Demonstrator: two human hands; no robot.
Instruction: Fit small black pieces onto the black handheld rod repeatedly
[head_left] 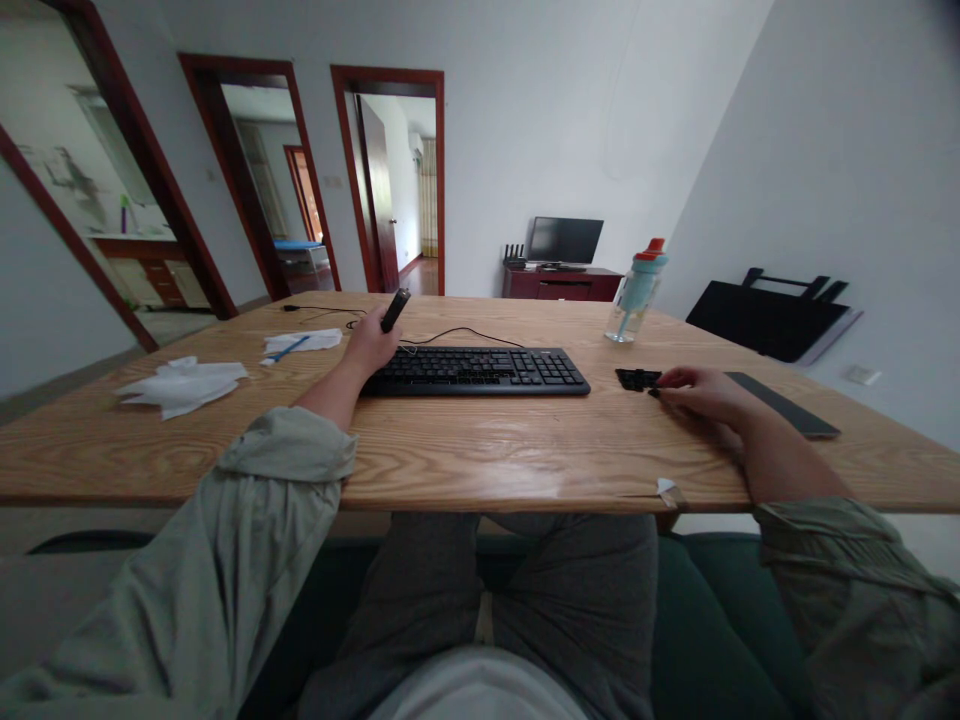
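A black computer keyboard lies on the wooden table in front of me, its cable running behind it. My left hand is over the keyboard's left end, wrapped around a black-handled tool; the handle sticks up from the fist and the working end is mostly hidden. To the right of the keyboard is a small group of black keycaps. At its right edge, my right hand has its fingertips closed on a small black piece that looks like a keycap.
A dark flat slab lies beyond my right wrist. Behind the keycaps stands a water bottle. Crumpled white tissues and a blue-handled brush are at the left. A small white scrap sits at the front edge.
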